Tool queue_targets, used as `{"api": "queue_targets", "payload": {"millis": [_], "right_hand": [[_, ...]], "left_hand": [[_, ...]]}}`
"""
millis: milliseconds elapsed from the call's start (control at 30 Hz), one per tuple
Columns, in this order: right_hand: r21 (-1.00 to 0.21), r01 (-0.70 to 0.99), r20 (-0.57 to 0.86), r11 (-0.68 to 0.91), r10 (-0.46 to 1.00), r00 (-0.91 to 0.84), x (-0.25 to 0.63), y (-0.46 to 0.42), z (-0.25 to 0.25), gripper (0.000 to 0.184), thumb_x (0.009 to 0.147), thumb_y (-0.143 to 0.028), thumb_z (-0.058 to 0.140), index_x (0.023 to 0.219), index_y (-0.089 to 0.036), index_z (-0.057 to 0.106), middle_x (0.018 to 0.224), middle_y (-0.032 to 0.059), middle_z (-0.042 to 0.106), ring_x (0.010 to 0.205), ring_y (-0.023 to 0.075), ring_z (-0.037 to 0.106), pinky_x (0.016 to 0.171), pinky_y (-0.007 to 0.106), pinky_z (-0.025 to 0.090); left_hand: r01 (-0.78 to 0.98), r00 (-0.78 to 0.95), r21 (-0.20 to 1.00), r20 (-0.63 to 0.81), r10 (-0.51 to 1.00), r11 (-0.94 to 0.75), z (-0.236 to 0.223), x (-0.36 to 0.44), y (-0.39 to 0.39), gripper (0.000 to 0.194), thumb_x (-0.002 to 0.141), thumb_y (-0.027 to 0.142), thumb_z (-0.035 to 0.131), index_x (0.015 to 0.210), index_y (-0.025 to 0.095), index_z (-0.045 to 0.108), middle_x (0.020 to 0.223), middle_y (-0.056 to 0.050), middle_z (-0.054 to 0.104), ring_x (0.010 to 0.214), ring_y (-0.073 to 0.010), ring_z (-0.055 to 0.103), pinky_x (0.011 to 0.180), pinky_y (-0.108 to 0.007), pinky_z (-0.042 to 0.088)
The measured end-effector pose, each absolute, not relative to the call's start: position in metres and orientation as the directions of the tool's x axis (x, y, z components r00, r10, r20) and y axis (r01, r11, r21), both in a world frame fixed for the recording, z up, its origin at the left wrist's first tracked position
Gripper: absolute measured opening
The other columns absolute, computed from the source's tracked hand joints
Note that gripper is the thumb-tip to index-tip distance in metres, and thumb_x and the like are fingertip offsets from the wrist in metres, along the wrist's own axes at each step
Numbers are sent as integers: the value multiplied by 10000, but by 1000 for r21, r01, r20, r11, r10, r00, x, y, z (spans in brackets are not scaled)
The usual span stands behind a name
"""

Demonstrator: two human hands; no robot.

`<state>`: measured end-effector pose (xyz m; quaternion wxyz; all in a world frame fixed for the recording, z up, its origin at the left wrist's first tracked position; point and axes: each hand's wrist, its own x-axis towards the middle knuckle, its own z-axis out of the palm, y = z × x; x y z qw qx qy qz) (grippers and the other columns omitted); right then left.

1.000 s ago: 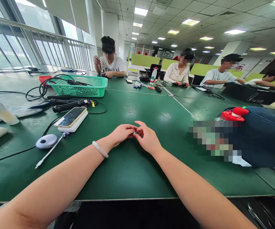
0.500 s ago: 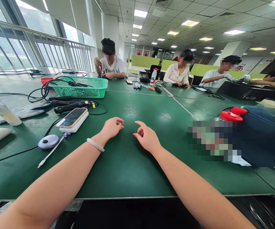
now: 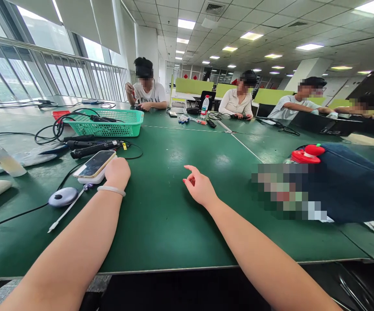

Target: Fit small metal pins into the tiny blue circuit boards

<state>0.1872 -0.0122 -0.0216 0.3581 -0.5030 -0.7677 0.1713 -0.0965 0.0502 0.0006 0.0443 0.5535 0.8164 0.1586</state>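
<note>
My left hand [image 3: 118, 173], with a pale bangle at its wrist, is at the right side of a phone [image 3: 96, 163] that lies on a white block-like thing [image 3: 91, 178]. The fingers of that hand are hidden behind it, so I cannot make out whether they touch or grip anything. My right hand [image 3: 200, 186] rests at the middle of the green table [image 3: 161, 233], holding nothing. Its index finger points forward, apart from the thumb. Left of the phone lie a round lavender device [image 3: 63, 197] on a black cable and a short white strap [image 3: 64, 214].
Black handheld devices [image 3: 93, 148] lie before a green basket [image 3: 106, 122] holding cables. A clear bottle [image 3: 4, 159] stands far left. At right are a dark blue bag [image 3: 352, 185] and a red-lidded container [image 3: 306, 154]. Several people sit across the table, near a water bottle [image 3: 204, 107].
My left hand has moved left from the middle of the table to the phone's right side. My right hand stays nearly where it was. The view has shifted slightly.
</note>
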Motion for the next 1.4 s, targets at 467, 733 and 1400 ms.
{"api": "queue_targets", "payload": {"millis": [467,733,1400], "right_hand": [[-643,632,353,433,900,-257,187,-12,-24,422,845,-252,437,1266,-237,423,706,-17,597,607,122,529,621,269,441],[-570,693,269,442,897,-351,185,-6,-29,341,767,-299,600,1098,-223,575,824,8,615,712,131,548,665,280,446],[-473,662,314,581,813,-490,176,-10,-29,286,777,-351,631,1030,-219,648,847,28,619,828,161,527,757,301,428]], "left_hand": [[916,-275,343,166,947,206,-16,-106,64,358,865,233,365,1065,156,651,1057,-138,659,986,-266,585,830,-347,427],[711,171,685,54,984,-161,-16,-44,45,326,810,273,447,1036,183,665,957,-50,695,879,-177,608,798,-265,436],[230,193,972,-3,981,-43,-8,9,9,351,889,368,375,1019,149,616,741,-31,619,564,-90,488,562,-225,404]]}}
